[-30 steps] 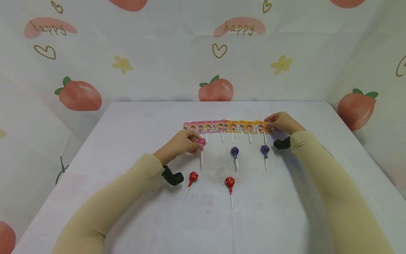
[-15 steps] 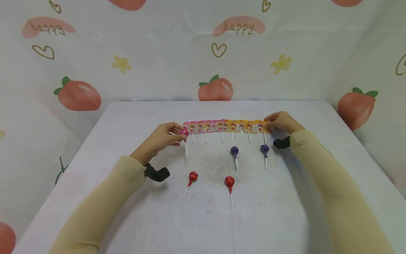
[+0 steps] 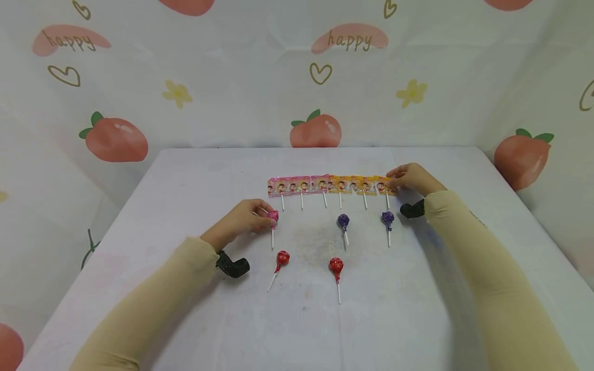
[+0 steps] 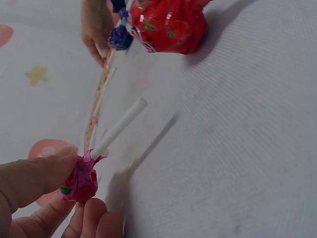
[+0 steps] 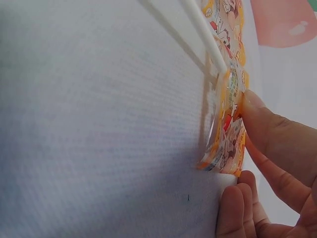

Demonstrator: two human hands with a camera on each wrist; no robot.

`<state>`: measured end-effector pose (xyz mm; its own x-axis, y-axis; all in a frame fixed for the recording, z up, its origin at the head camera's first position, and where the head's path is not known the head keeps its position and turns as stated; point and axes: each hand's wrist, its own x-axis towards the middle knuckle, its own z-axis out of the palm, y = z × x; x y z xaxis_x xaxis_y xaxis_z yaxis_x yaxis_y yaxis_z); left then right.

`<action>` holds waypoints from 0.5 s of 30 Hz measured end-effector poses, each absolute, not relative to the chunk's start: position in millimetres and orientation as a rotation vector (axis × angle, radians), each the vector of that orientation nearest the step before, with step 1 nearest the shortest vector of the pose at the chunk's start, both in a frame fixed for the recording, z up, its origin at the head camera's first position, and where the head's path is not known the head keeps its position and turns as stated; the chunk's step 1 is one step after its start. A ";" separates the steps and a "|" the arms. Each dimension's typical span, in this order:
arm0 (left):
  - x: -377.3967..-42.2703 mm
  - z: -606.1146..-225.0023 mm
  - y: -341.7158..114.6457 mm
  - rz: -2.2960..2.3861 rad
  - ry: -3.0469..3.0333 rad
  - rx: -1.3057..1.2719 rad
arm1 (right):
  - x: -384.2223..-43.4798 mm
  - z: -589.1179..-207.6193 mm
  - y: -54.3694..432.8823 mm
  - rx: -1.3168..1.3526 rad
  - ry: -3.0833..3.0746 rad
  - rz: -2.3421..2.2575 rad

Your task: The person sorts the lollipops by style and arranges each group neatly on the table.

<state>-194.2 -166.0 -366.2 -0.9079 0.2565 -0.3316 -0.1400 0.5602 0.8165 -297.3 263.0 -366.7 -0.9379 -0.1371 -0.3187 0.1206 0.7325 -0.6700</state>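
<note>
My left hand (image 3: pixel 243 220) pinches a pink-wrapped lollipop (image 4: pixel 85 186) by its round head, between thumb and fingers. Its white stick points toward my body, over the table left of centre. My right hand (image 3: pixel 413 178) pinches the edge of a flat lollipop in an orange wrapper (image 5: pixel 229 116) at the right end of a row. That row joins pink packets (image 3: pixel 301 184) on the left and orange packets (image 3: pixel 342 183) on the right, their sticks pointing toward me. Below the row lie two purple lollipops, one nearer the middle (image 3: pixel 343 221) and one near my right wrist (image 3: pixel 388 218).
Two red lollipops lie nearer to me, one on the left (image 3: pixel 282 258) and one in the middle (image 3: pixel 336 266). The white table (image 3: pixel 394 324) ends at a cloth backdrop (image 3: pixel 241 67) printed with peaches, hearts and flowers.
My left hand has carried the pink lollipop left and up beside the row's left end, then back toward me. My right hand stays in the same place.
</note>
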 end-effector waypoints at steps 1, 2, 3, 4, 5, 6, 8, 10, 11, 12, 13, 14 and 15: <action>-193.8 -366.6 -165.7 1.292 2.376 0.090 | -297.1 -366.7 263.3 -0.014 2.587 -1.034; -193.4 -366.9 -165.7 1.288 2.370 0.089 | -297.0 -366.8 263.5 -0.015 2.585 -1.033; -192.8 -366.8 -165.8 1.281 2.365 0.089 | -297.0 -367.0 263.7 -0.016 2.583 -1.031; -192.4 -367.0 -166.2 1.273 2.363 0.092 | -296.8 -366.8 263.5 -0.015 2.581 -1.028; -192.1 -367.2 -166.5 1.264 2.365 0.094 | -296.8 -366.7 263.5 -0.013 2.579 -1.026; -191.9 -367.5 -167.0 1.259 2.364 0.099 | -296.9 -366.7 263.2 -0.011 2.578 -1.024; -191.4 -367.8 -167.6 1.238 2.369 0.110 | -297.0 -366.8 262.7 -0.004 2.577 -1.020; -190.9 -367.9 -168.1 1.218 2.374 0.123 | -296.8 -366.5 262.7 -0.002 2.574 -1.020; -190.8 -368.0 -168.2 1.207 2.377 0.129 | -296.8 -366.3 262.9 -0.005 2.574 -1.018; -190.5 -368.1 -168.2 1.201 2.378 0.133 | -296.7 -366.1 262.9 -0.007 2.573 -1.017; -190.4 -368.2 -168.2 1.195 2.380 0.135 | -296.5 -365.9 263.0 -0.009 2.571 -1.017; -190.3 -368.4 -168.1 1.191 2.381 0.133 | -296.3 -365.5 262.8 -0.011 2.571 -1.016; -190.3 -368.8 -168.1 1.187 2.384 0.130 | -296.3 -365.2 262.7 -0.009 2.571 -1.018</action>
<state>-190.3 -168.1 -368.8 -0.8848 0.2858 -0.3680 -0.1215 0.6210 0.7743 -296.3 262.7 -365.2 -0.9298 -0.1410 -0.3400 0.1299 0.7385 -0.6616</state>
